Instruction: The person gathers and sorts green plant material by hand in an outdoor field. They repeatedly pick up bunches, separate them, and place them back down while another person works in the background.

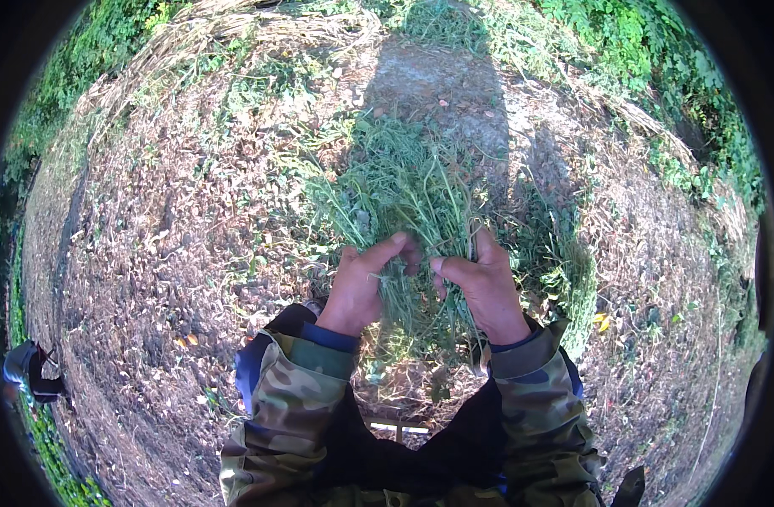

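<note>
Both hands are in front of my knees, each closed around part of a loose bunch of green leafy stems [418, 184]. My left hand [364, 282] grips the left part, with its thumb lying across the stems. On the other side my right hand [485, 279] pinches stems between thumb and fingers. The leafy tops spread away from me, and cut ends hang below the hands. Some fingers are hidden behind the plants. Camouflage sleeves [298, 393] cover my forearms.
Dry leaf litter [165, 253] covers the ground. More cut greenery [573, 298] lies by my right knee. A heap of dry stalks [235, 38] is at the far left, with leafy bushes [646, 38] at the far right. Another person [32, 374] is at the left edge.
</note>
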### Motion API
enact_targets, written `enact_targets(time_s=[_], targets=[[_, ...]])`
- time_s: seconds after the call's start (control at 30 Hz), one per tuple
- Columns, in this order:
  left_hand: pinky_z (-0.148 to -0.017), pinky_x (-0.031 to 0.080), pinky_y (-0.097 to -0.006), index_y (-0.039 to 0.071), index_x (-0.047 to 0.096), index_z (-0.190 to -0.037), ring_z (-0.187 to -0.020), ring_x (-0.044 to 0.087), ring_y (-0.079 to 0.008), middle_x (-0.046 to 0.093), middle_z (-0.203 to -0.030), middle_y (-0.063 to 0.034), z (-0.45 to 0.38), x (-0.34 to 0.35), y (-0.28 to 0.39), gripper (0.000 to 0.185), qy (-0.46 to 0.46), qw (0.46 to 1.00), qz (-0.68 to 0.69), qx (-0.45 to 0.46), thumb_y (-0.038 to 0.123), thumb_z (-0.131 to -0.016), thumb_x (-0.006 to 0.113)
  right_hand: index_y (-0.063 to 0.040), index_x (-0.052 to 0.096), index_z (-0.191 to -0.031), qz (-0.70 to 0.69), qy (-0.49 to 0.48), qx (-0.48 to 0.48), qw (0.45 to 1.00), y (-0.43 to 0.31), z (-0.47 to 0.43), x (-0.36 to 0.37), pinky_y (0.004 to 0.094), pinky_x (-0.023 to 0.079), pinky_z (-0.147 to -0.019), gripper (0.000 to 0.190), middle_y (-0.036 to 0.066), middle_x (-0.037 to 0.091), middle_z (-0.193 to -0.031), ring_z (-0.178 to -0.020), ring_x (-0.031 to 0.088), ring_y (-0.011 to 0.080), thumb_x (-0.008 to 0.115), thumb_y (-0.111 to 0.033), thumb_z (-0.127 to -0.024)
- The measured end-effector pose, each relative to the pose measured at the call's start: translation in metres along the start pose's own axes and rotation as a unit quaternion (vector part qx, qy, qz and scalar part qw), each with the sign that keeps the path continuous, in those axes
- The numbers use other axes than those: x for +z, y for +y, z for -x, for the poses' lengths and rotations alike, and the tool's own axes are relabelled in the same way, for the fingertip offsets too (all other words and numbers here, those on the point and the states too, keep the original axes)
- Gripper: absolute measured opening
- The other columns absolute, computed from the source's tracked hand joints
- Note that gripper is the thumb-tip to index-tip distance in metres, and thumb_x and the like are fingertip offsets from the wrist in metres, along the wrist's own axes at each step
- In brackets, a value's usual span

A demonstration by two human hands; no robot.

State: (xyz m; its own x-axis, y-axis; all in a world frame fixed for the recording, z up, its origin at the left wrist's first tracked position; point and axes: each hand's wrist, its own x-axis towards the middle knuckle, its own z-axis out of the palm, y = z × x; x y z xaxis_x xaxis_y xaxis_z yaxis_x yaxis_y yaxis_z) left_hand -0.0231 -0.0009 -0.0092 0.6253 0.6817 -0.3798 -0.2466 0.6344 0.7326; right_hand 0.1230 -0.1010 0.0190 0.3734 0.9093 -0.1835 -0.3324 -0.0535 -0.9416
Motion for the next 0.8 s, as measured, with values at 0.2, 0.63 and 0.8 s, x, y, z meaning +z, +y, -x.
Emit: enact_targets(time_s=[0.2, 0.63, 0.8], targets=[[-0.080, 0.055, -0.0375, -0.003, 0.059, -0.113, -0.089, 0.067, -0.0226, 0.067, -0.103, -0.0119, -0.004, 0.002, -0.004, 0.032, 0.006, 0.999, 0.028, 0.022, 0.021, -0.093, 0.064, 0.003, 0.049, -0.122, 0.215, -0.014, -0.063, 0.975, 0.003, 0.004, 0.012, 0.0296, 0.049, -0.081, 0.051, 0.010, 0.062, -0.103, -0.091, 0.060, 0.0151, 0.071, -0.007, -0.077], [-0.077, 0.056, -0.0379, -0.006, 0.062, -0.107, -0.083, 0.067, -0.0222, 0.068, -0.096, -0.0120, 0.000, 0.000, 0.000, 0.027, 0.011, 1.000, 0.026, -0.004, 0.012, -0.088, 0.067, 0.001, 0.048, -0.121, 0.216, 0.005, -0.080, 0.973, 0.012, -0.002, 0.007, 0.0341, 0.048, -0.079, 0.049, 0.013, 0.063, -0.097, -0.085, 0.060, 0.0202, 0.060, -0.002, -0.073], [-0.064, 0.053, -0.0351, -0.008, 0.062, -0.097, -0.070, 0.065, -0.0216, 0.067, -0.083, -0.0128, 0.001, 0.002, -0.001, 0.020, 0.019, 1.000, 0.002, 0.018, 0.004, -0.082, 0.070, 0.003, 0.049, -0.124, 0.066, -0.030, -0.056, 0.996, 0.003, -0.001, 0.006, 0.0276, 0.050, -0.081, 0.049, 0.007, 0.064, -0.102, -0.089, 0.060, 0.0113, 0.060, 0.008, -0.076]])
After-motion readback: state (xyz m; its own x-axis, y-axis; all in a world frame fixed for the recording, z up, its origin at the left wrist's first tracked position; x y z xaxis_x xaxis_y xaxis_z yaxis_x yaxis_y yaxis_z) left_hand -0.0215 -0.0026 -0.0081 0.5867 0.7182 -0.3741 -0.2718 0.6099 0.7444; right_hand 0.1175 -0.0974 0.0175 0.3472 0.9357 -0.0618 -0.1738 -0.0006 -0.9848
